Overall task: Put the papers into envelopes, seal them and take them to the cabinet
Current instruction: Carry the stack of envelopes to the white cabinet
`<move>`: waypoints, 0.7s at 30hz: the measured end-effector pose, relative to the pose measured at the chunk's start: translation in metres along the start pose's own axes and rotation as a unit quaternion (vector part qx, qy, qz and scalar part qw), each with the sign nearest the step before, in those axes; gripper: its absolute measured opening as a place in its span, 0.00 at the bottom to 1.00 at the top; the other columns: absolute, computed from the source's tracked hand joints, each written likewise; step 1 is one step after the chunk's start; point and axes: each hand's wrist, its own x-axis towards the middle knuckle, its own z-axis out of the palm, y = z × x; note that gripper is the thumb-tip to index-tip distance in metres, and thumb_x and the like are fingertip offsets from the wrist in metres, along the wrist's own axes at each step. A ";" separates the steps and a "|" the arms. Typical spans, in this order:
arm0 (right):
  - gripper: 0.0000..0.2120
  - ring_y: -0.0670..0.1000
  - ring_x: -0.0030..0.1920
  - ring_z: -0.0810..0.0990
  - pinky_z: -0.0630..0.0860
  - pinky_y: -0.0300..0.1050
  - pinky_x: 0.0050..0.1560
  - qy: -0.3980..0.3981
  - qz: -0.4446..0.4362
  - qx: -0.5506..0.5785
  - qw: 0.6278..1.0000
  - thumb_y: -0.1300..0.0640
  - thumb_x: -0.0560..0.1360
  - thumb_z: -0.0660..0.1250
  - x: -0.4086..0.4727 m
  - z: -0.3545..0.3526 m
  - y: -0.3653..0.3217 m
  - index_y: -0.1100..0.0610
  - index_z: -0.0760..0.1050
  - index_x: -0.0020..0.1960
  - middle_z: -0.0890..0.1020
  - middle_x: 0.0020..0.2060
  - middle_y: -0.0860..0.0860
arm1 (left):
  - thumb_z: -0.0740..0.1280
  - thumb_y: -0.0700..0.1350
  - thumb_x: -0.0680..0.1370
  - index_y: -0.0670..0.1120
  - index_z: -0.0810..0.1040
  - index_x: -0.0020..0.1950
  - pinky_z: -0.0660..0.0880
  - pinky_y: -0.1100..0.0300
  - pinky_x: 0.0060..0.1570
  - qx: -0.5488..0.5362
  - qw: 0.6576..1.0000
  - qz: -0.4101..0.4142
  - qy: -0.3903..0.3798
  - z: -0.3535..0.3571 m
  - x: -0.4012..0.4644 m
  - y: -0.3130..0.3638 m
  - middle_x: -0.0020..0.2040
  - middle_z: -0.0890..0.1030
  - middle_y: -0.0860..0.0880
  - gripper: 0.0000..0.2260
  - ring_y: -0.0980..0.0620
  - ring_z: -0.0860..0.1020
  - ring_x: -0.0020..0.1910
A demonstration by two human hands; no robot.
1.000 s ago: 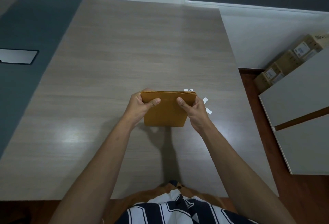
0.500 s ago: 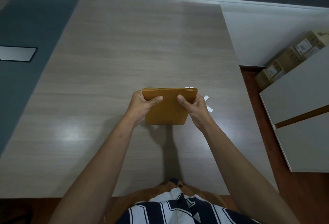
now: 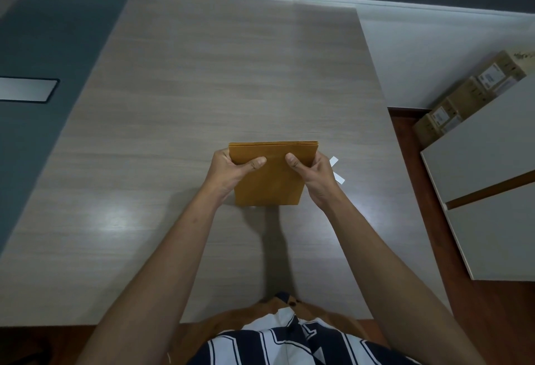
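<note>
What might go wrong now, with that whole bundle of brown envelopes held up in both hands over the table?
The stack of envelopes is pinched only at its upper corners by the left hand and right hand, so lower ones might slide out and fan apart. Small white strips lie on the table beside the right hand; they could be brushed off on the way to the white cabinet.

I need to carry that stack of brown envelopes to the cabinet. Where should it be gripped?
By its two side edges near the top, one hand from each side. The stack of brown envelopes stands upright on the table, and the left hand and right hand already pinch it there, thumbs across the near face, which should keep the layers aligned.
</note>
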 end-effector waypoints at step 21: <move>0.17 0.49 0.53 0.83 0.80 0.44 0.52 0.043 0.021 -0.027 0.998 0.52 0.72 0.74 0.007 0.006 -0.008 0.55 0.77 0.59 0.84 0.53 0.50 | 0.78 0.44 0.69 0.47 0.83 0.47 0.81 0.58 0.41 -0.047 0.996 -0.030 0.070 0.015 0.009 0.004 0.43 0.86 0.51 0.09 0.53 0.85 0.42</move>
